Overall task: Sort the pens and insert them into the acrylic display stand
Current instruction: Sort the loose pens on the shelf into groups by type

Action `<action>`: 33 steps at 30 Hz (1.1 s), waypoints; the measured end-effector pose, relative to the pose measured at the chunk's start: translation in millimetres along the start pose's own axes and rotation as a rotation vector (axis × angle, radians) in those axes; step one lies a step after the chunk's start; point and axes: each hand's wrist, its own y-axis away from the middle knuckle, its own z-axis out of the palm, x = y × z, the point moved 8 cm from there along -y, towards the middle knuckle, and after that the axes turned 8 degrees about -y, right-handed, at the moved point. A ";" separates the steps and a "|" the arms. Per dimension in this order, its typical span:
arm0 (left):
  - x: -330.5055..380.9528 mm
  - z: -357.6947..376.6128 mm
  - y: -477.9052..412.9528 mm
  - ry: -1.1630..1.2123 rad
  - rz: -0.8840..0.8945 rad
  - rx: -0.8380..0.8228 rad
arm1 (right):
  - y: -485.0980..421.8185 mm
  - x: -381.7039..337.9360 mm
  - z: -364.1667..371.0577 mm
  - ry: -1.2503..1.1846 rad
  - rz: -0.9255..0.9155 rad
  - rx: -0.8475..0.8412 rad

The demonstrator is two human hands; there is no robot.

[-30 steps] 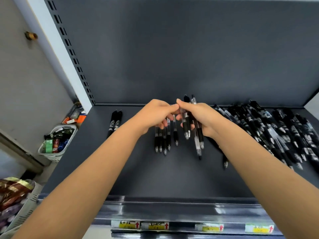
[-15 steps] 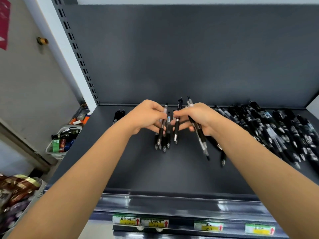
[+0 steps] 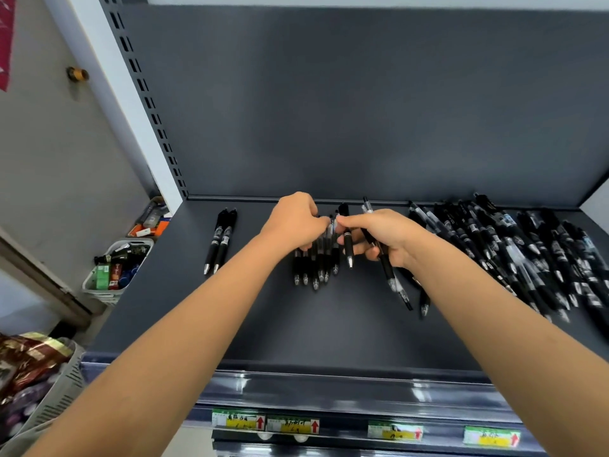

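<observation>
On a dark grey shelf, my left hand curls over a small row of several black pens lying tips toward me. My right hand holds a bundle of black pens in its palm and pinches one more black pen between thumb and forefinger, right beside the left hand's fingertips. Two black pens lie side by side at the left of the shelf. A big loose heap of black pens covers the right side. No acrylic stand is in view.
The shelf has a dark back panel and a front rail with yellow price labels. Left of the shelf, lower down, stand a white basket of small bottles and a grey basket of packets.
The pen pinched by my right hand has come closer to the row under my left hand. The view has tilted, showing the two pens at the left fully.
</observation>
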 end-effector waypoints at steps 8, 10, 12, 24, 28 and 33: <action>-0.9 -10.4 19.4 0.423 -0.022 -0.146 | 2.4 -3.2 37.4 -0.211 0.050 -0.237; -9.4 -19.1 22.6 0.434 -0.038 -0.134 | 0.2 -4.8 47.1 -0.219 0.067 -0.261; -24.0 -32.5 23.5 0.467 -0.077 -0.087 | -4.2 -5.8 54.3 -0.198 0.063 -0.238; -164.6 -90.9 0.6 -0.071 -0.291 -0.025 | -39.0 -10.7 132.8 -0.418 0.041 -0.082; -177.3 -76.1 -6.9 -0.053 -0.230 -0.125 | -48.4 -9.0 154.8 -0.473 0.016 -0.071; -174.3 -85.8 -8.9 -0.182 -0.133 -0.067 | -48.6 -8.7 168.8 -0.491 0.018 -0.088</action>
